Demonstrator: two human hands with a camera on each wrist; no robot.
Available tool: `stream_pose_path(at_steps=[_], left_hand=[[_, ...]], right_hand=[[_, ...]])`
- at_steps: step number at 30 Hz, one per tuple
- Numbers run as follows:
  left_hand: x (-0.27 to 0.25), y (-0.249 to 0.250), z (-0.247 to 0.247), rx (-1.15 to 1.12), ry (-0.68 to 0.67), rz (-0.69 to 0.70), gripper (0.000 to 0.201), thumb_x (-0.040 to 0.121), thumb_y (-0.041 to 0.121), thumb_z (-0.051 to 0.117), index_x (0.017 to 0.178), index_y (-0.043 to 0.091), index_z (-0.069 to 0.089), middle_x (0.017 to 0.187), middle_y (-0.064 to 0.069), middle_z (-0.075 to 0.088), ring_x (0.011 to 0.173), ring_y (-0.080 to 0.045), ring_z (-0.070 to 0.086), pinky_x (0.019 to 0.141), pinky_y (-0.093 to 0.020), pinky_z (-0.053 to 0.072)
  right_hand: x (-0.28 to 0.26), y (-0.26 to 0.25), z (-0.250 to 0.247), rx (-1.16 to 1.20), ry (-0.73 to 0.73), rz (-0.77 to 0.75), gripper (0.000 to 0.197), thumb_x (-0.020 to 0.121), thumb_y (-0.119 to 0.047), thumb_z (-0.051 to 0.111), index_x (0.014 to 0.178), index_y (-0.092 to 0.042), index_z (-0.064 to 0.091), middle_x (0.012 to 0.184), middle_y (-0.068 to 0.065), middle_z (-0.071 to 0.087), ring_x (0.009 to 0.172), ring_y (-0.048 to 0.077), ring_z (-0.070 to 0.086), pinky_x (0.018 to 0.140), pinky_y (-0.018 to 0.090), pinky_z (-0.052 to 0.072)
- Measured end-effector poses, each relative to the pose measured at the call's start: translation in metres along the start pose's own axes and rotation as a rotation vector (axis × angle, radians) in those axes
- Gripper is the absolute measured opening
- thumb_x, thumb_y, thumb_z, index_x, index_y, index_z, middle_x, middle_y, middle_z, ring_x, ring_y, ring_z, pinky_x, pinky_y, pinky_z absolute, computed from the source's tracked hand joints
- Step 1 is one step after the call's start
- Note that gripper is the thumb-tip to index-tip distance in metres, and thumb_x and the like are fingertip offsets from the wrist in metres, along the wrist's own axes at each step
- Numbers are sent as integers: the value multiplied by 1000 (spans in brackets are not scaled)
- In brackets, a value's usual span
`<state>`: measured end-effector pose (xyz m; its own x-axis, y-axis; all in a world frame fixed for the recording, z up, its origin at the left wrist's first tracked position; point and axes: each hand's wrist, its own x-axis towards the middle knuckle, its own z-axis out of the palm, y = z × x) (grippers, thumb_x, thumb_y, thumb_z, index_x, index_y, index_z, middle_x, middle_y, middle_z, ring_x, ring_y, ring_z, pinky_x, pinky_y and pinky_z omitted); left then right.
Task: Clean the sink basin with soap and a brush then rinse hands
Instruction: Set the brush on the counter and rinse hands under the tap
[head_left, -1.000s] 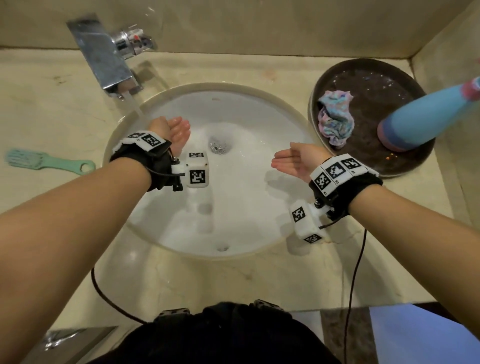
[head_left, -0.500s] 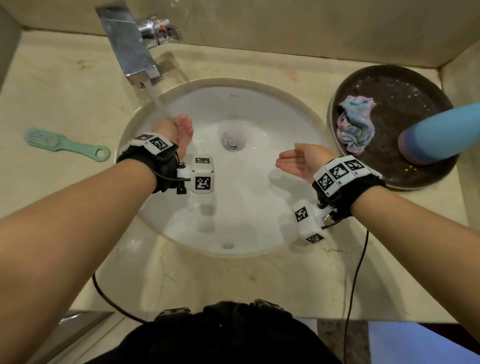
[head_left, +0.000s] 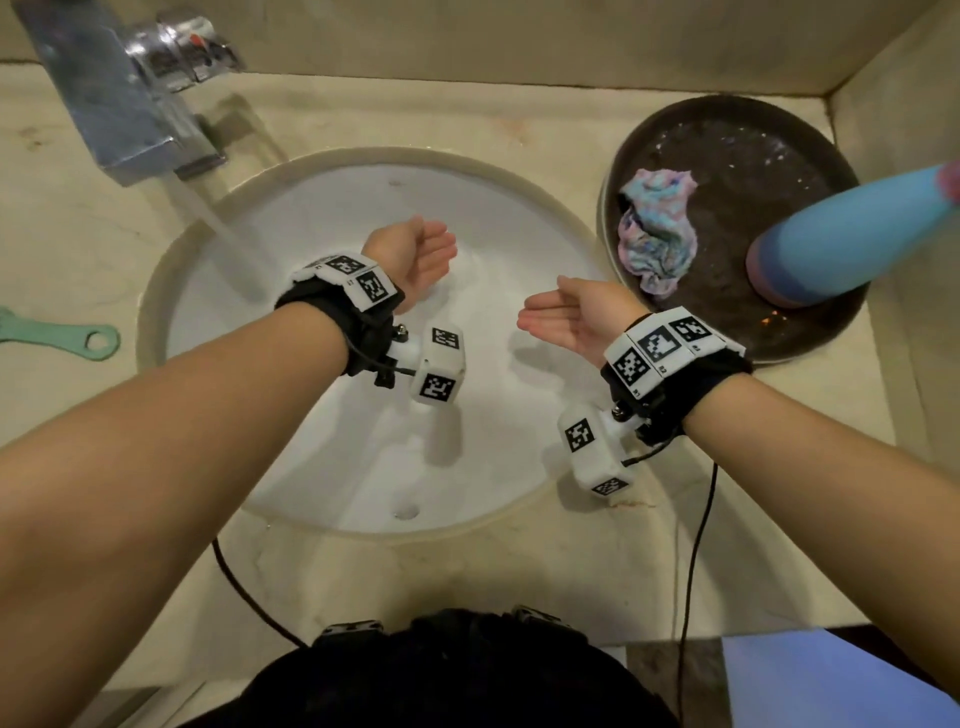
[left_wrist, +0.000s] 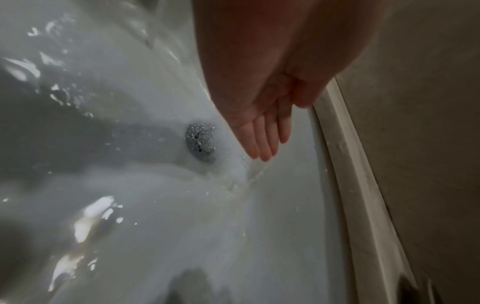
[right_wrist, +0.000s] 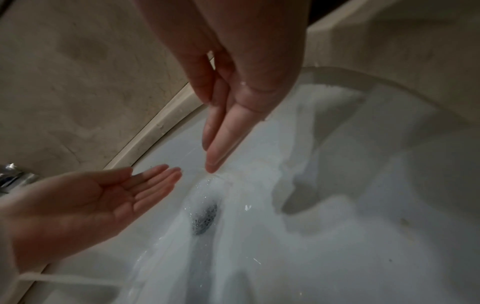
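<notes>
At the far left of the bench (head_left: 62, 249) we saw one green brush (head_left: 57, 336) lying flat, touched by no hand, well apart from the sink basin (head_left: 332, 499). Next came one tap (head_left: 130, 104), with its stream (head_left: 228, 234) falling into the left side of the basin. Half a second before, our left hand (head_left: 421, 257) was under this water; now it was drawn to the right, out of the stream, above the foamy middle near the one drain (left_wrist: 200, 142). Its grip was loose, the fingers straight, and it held nothing. Our right hand (head_left: 569, 318) hung over the right part of the basin, almost where it was before, also with straight fingers and nothing in them. We judged from this that the scrubbing was done and the rinsing of hands was in progress, though foam lay in the basin. Further right stood one dark round tray (head_left: 779, 140), carrying one crumpled cloth (head_left: 655, 239) and one blue bottle (head_left: 852, 244).
</notes>
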<state>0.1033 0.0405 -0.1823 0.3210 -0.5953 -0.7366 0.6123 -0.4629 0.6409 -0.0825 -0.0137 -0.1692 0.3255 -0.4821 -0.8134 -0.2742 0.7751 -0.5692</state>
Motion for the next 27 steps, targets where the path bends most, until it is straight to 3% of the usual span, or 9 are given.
stream_pose_path(at_steps=[3,7,11,14,17,23,27], left_hand=[[10,4,-10,-29,101,30,40,103,24,27,128,2,49,131,-11,54,101,-18,59,89,-26,46],[16,5,-36,-81,176,41,43,104,25,24,132,2,46,135,-11,51,122,-22,53,99,-29,42],[12,6,-73,-179,261,64,47,104,29,18,133,3,45,134,-10,53,122,-21,52,100,-27,43],[7,10,-98,-289,349,73,46,104,28,19,113,5,57,117,-7,60,111,-18,59,86,-23,51],[-2,12,-114,-386,403,104,40,103,22,24,85,8,57,95,-4,63,82,-14,63,63,-18,52],[-9,17,-130,-459,322,106,38,99,7,24,70,10,48,62,2,52,42,-6,50,50,-13,38],[-9,13,-119,-343,237,111,29,100,5,29,74,9,42,71,-1,45,49,-5,49,46,-11,41]], right_hand=[[2,-2,-3,7,-22,20,43,103,-23,31,81,1,58,77,14,65,72,19,65,65,20,55],[4,-3,-3,7,-27,22,43,103,-23,31,81,2,58,83,16,62,77,21,63,64,20,55],[5,-4,4,-8,-24,19,42,102,-23,33,82,3,60,84,17,63,77,22,64,64,20,56],[7,-3,12,-27,-16,19,42,102,-22,33,85,5,60,85,17,64,78,23,64,64,21,56],[9,-2,24,-46,-6,20,42,102,-23,33,83,4,60,86,17,64,78,23,64,68,22,55],[9,2,46,-74,-7,31,44,102,-23,32,79,2,59,85,16,63,76,22,63,65,22,55],[9,3,53,-80,-14,28,44,102,-23,33,78,3,59,83,17,63,77,22,63,73,25,53]])
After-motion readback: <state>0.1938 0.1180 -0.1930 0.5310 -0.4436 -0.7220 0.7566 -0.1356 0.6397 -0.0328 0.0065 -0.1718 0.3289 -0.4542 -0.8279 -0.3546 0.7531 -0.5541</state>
